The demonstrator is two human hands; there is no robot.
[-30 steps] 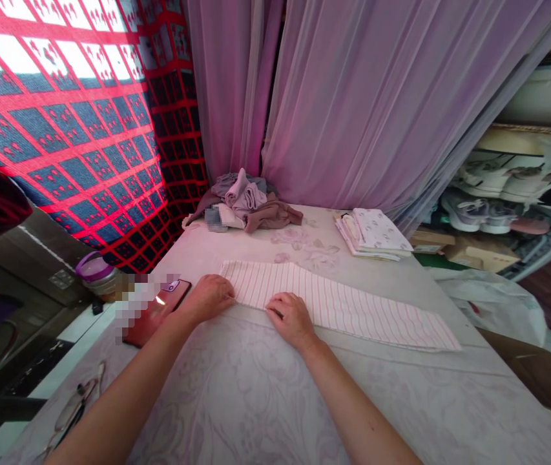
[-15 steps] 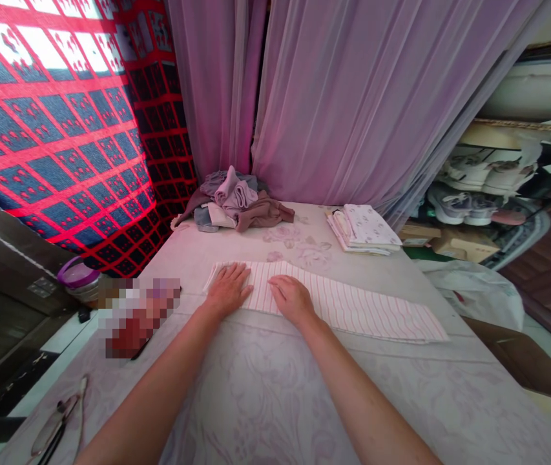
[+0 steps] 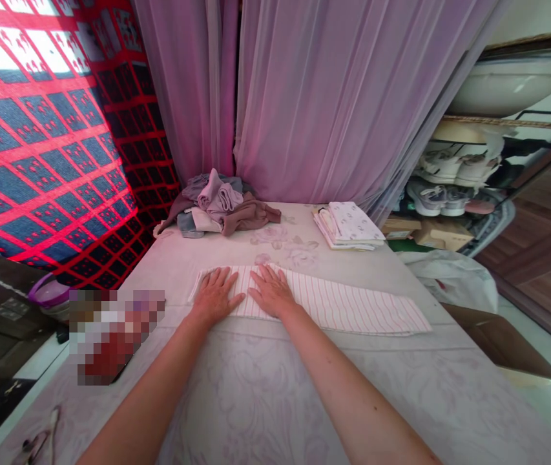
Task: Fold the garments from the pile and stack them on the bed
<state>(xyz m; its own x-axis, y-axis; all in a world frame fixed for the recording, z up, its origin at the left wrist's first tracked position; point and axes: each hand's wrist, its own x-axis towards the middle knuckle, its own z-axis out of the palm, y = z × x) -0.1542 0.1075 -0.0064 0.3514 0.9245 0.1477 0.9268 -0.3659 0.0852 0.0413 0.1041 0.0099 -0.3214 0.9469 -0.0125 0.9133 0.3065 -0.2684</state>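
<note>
Both hands lie open and flat, fingers spread, the left hand (image 3: 216,297) and right hand (image 3: 272,292) just apart, clamped on nothing. They press a folded pink-striped cloth (image 3: 347,303) lying crosswise on the near part of the bed (image 3: 265,400). This looks like smoothing, and the cloth's bare right end seems to call for it next. Far off stand a folded stack (image 3: 347,226) and a clothes heap (image 3: 217,206). Left of the bed, a purple-rimmed tub (image 3: 47,294) hides its contents.
</note>
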